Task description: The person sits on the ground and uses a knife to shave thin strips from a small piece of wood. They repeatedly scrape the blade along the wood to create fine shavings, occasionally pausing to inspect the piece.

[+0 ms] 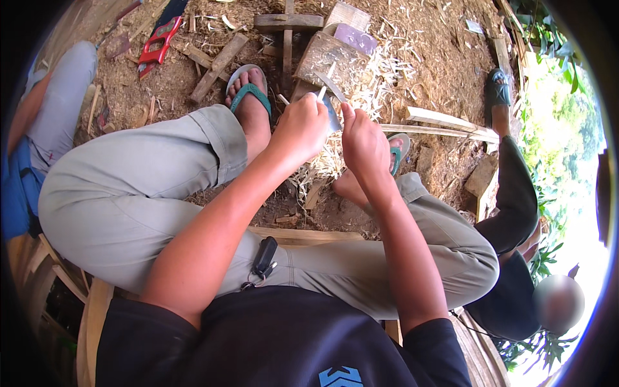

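Observation:
My left hand [303,126] is closed around a thin pale wooden stick [331,69], whose upper end points away from me. To its right, my right hand [362,138] grips a knife, its fingers wrapped around the hidden handle. The narrow knife blade [331,85] slants up and left, near the stick; whether they touch I cannot tell. Just beyond both hands stands a rough wooden block [320,59]. Between the hands shows a blue-grey flat piece [333,116], mostly covered, its kind unclear. Pale wood shavings [382,80] lie thick around the block.
A red-handled saw [160,42] lies at the far left, near wood offcuts [219,68]. A wooden cross-shaped piece [288,23] sits beyond my sandalled foot. Long wooden strips [445,122] lie at the right. One person sits at the left, another at the right.

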The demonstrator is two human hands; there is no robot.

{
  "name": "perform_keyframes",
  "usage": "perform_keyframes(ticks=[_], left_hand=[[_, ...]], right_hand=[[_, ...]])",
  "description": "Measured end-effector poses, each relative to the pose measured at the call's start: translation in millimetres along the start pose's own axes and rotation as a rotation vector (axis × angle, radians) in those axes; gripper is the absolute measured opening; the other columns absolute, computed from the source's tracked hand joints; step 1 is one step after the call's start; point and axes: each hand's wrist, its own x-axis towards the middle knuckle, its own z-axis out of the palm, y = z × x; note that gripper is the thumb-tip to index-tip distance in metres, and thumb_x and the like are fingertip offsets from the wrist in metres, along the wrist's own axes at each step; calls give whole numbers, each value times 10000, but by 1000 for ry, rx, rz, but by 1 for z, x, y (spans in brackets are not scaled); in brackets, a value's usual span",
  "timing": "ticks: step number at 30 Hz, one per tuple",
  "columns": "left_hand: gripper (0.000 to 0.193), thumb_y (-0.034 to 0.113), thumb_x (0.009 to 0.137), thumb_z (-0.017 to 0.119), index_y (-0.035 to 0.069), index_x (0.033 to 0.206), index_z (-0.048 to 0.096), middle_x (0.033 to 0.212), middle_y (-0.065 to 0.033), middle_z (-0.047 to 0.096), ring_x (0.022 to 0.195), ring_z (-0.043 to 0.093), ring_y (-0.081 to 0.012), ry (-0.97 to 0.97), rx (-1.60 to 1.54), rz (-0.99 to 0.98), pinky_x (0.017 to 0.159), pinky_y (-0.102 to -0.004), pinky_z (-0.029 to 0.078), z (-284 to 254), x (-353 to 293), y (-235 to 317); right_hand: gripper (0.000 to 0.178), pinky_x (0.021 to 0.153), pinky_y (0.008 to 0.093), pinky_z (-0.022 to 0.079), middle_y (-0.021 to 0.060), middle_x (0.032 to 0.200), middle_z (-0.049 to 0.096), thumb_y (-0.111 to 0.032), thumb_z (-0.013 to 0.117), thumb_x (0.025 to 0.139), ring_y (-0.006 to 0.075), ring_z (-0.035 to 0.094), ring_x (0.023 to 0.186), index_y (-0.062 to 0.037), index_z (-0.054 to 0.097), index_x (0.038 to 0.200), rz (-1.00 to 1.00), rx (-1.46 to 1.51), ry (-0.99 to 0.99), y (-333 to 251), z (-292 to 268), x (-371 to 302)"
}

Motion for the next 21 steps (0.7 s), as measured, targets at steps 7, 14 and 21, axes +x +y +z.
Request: perform_keyframes(ticks=[7, 14, 21], left_hand=[[352, 213, 951, 452, -101, 912, 606, 865, -345, 642, 874, 647, -479, 28, -26, -13, 785, -530, 518, 2, -1, -1], [349, 221, 969, 406, -78, 941, 584, 942, -330, 628, 950, 605, -489, -6, -58, -75, 833, -518, 482, 0, -1, 2], [337, 202, 958, 417, -93, 951, 581, 958, -345, 625, 964, 607, -490, -3, -54, -54, 850, -517, 488, -5, -4, 8]], right_hand=[[470, 645, 516, 512, 268, 711, 645, -371, 374, 1045, 452, 646, 701, -18, 575, 807, 116, -66, -16, -5, -3, 15], [568, 792, 554, 480, 324, 838, 652, -404, 312, 1045, 493, 634, 855, 45, 636, 922, 78, -69, -149, 3, -10, 12], [575, 815, 551, 478, 324, 872, 652, -421, 318, 1043, 489, 633, 880, 42, 639, 931, 202, -62, -202, -19, -31, 0]])
